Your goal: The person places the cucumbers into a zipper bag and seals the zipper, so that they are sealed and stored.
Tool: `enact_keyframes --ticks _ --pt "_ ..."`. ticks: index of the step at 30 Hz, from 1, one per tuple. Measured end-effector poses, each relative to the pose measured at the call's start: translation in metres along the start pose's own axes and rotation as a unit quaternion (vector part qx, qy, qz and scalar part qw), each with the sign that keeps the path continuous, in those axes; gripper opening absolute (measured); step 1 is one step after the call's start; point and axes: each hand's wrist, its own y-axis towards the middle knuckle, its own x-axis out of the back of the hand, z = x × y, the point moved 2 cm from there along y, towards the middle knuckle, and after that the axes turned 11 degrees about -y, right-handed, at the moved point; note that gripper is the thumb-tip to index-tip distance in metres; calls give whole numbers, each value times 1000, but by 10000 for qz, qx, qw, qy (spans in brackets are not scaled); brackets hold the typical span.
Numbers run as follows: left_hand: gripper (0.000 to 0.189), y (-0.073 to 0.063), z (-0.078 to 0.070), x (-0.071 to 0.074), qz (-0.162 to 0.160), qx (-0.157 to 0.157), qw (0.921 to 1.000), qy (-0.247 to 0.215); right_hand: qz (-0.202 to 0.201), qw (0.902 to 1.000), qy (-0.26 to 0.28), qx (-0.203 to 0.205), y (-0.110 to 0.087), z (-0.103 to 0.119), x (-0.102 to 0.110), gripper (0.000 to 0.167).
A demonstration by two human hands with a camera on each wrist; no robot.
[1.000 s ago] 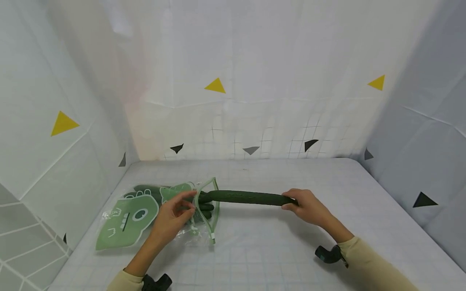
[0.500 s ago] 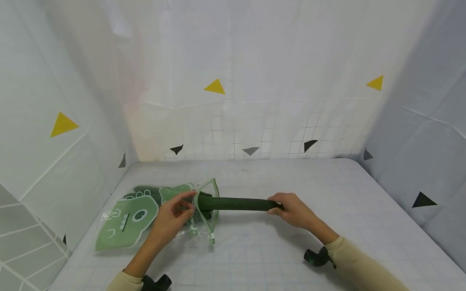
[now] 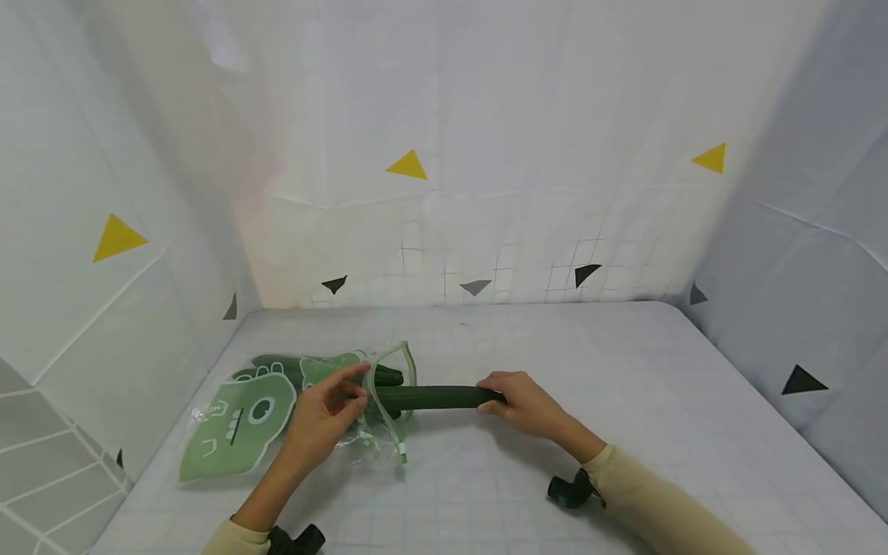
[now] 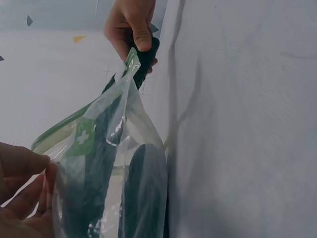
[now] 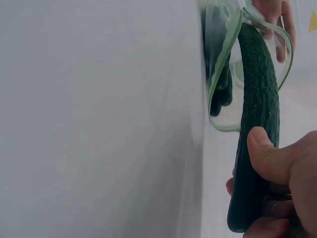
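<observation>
My right hand [image 3: 525, 407] grips a long dark green cucumber [image 3: 440, 397] near its right end. The cucumber's other end is inside the mouth of a clear zip bag [image 3: 236, 428] printed with a green cartoon face. My left hand [image 3: 324, 416] pinches the bag's edge between thumb and fingers, holding the green-rimmed mouth apart. Other cucumbers [image 5: 220, 94] lie inside the bag, partly hidden by its print and by my left hand. In the left wrist view the held cucumber [image 4: 147, 57] slants into the bag.
The bag lies on a table [image 3: 590, 347] covered with a pale gridded cloth. White sheet walls with yellow triangles [image 3: 408, 165] and dark patches enclose the back and sides. Each wrist carries a small black camera [image 3: 570, 489].
My right hand has moved left, pushing the cucumber deeper into the bag, so less of it shows outside. The left hand has stayed at the bag's mouth.
</observation>
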Motion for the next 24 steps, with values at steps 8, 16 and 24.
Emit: enact_keyframes --ticks 8,16,24 --pt "44 0 -2 -1 -47 -182 9998 66 4 9998 45 192 16 15 -10 23" --pt "44 0 -4 -1 9 -179 9998 122 -23 9980 -44 635 31 33 -19 22" --pt "46 -1 -2 -3 -40 9 10000 41 123 9971 -100 741 49 56 -31 28"
